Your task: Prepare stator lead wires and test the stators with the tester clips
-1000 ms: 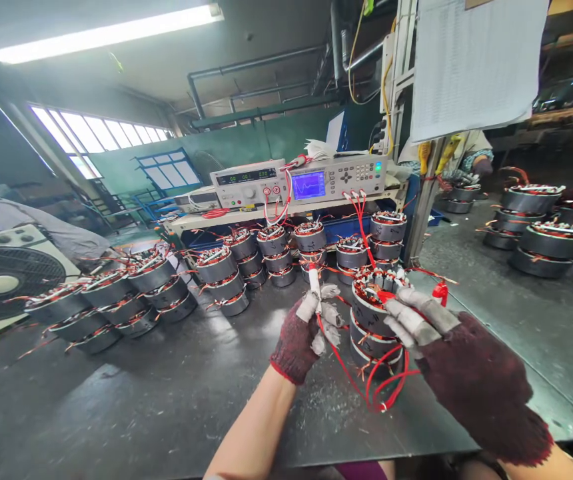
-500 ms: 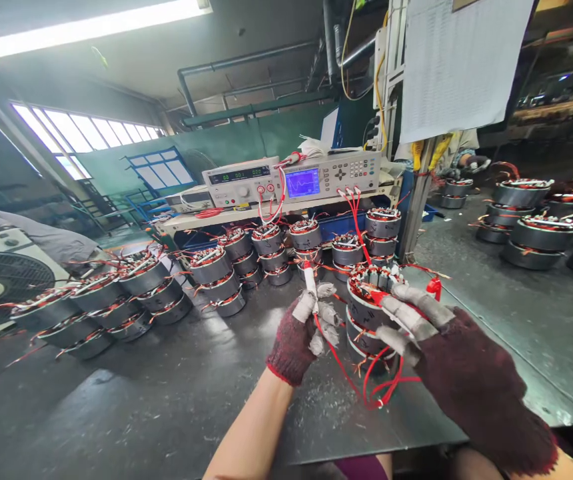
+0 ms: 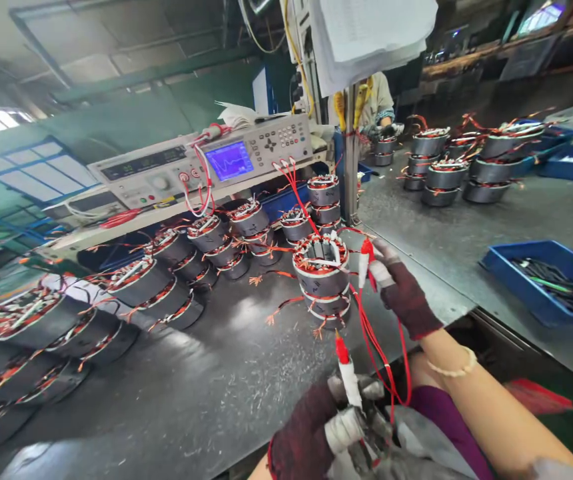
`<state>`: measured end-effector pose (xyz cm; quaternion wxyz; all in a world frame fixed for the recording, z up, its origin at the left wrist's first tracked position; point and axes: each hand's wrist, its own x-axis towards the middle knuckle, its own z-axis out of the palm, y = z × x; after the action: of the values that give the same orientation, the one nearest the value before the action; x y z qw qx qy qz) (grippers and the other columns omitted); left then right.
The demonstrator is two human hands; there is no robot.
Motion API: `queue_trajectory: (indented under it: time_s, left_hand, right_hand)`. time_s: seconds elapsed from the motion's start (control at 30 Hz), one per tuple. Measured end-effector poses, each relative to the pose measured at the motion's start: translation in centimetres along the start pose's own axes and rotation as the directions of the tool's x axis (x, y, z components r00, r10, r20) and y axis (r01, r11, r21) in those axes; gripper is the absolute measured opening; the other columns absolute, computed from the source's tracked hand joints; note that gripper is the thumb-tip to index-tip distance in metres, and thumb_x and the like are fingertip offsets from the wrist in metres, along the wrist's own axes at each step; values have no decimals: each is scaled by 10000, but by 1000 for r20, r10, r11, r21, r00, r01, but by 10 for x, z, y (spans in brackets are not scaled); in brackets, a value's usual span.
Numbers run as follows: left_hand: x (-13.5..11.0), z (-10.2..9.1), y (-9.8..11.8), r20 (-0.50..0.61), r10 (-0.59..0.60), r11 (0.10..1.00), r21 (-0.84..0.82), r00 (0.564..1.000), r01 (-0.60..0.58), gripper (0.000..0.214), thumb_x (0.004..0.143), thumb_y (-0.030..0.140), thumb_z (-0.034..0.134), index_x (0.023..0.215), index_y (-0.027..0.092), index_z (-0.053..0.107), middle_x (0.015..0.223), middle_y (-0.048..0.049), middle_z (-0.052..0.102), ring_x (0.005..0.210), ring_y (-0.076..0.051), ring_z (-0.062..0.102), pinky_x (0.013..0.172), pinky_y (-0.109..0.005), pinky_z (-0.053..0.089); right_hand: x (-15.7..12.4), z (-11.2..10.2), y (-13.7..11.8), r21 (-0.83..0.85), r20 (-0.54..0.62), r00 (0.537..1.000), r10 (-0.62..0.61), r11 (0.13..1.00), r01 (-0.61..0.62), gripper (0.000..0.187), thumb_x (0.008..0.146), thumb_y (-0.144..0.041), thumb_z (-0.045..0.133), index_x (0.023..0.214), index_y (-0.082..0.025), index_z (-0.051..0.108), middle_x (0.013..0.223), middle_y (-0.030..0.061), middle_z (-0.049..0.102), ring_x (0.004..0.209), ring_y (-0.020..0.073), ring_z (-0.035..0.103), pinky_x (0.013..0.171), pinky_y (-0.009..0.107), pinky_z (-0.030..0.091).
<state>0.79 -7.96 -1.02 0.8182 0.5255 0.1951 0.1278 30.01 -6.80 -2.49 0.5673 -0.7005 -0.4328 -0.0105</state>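
Observation:
My left hand [image 3: 311, 427], in a dark red glove with wrapped fingertips, is closed around a test probe [image 3: 349, 380]. The probe has a white-wrapped body, a red collar and a metal tip pointing up and away, over the table's front edge. My right hand [image 3: 406, 293] grips a red-and-white test probe [image 3: 364, 263], just right of a motor stator [image 3: 321, 273]. That stator sits on another; orange leads stick out to its left. Red test leads [image 3: 374, 340] hang below my right hand. The undersides of my left fingers are partly hidden.
Stacked stators [image 3: 151, 287] line the left and back of the metal table. A tester with a blue screen [image 3: 229, 161] stands on a shelf behind. To the right are more stators [image 3: 444, 177] and a blue bin [image 3: 521, 280] of dark pieces. A co-worker [image 3: 379, 100] is at the back.
The view has swung right. My left hand has come down toward the table's front edge with its probe. My right hand has moved off the stator's top to its right side.

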Motion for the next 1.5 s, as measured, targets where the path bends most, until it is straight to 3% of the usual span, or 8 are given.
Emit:
queue_trajectory:
  time_s: [0.2,0.43,0.63,0.8,0.93,1.03,1.17,1.5]
  left_hand:
    - [8,2,3,22,-13,997,70,1000,11,468,903,505,825,1298,254,800,1212,-131,774,1173,-300,693,1070,-439,519]
    - [14,5,-7,13,-31,999,29,999,31,486,875,509,849,1272,232,810,1265,-142,769,1103,-280,710,1003,-409,544]
    - [8,6,2,-16,-60,998,10,998,61,509,858,513,863,1284,240,807,1304,-147,772,1163,-310,711,1046,-440,536]
    - [7,0,-1,-36,-60,998,14,998,60,506,857,531,861,1263,233,814,1204,-135,784,1075,-277,719,1043,-434,529]
    - [9,-2,-5,-14,-49,999,22,999,50,486,868,536,850,1257,247,816,1144,-121,786,1004,-245,719,984,-397,549]
    - [13,4,-4,22,-46,999,6,999,46,472,875,526,847,1247,237,817,1143,-124,789,1018,-249,723,954,-374,558]
    - [15,12,0,68,-36,999,7,997,35,455,885,500,845,1261,246,812,1207,-121,780,1068,-253,715,978,-375,552]
    - [3,-6,-8,-43,-19,999,36,999,21,508,911,507,815,1323,213,777,1119,-139,786,1001,-270,728,930,-399,563]
  right_hand:
    - [2,1,6,90,-74,989,129,988,-123,833,853,-601,753,1548,-211,512,1435,184,670,1247,360,690,1096,578,537]
    - [-4,-6,-13,458,78,968,238,854,-247,690,745,-520,864,1326,-254,602,1222,106,739,908,267,721,767,430,625]
    - [-25,-18,-11,638,421,859,291,578,-509,563,844,-517,778,1315,-325,536,968,8,717,592,140,557,432,231,336]
    - [-26,-42,17,646,302,869,391,587,-489,773,702,-456,895,1361,-365,502,1032,9,737,469,79,381,373,205,182]
    - [-18,-52,23,470,-96,913,396,827,-309,772,830,-491,804,1502,-329,460,1034,41,745,634,163,615,441,234,376]
    - [-12,-40,12,101,-268,955,130,989,-106,683,932,-567,693,1506,-238,524,1130,125,757,916,262,729,709,378,588]
    - [-3,-7,0,-362,-162,975,-152,928,84,789,932,-649,688,1533,-161,532,1399,214,690,1239,372,679,1028,505,562]
    - [-20,-24,45,-623,136,990,-37,774,114,435,1017,-397,583,1336,-130,707,1245,192,771,1105,345,748,945,452,595]
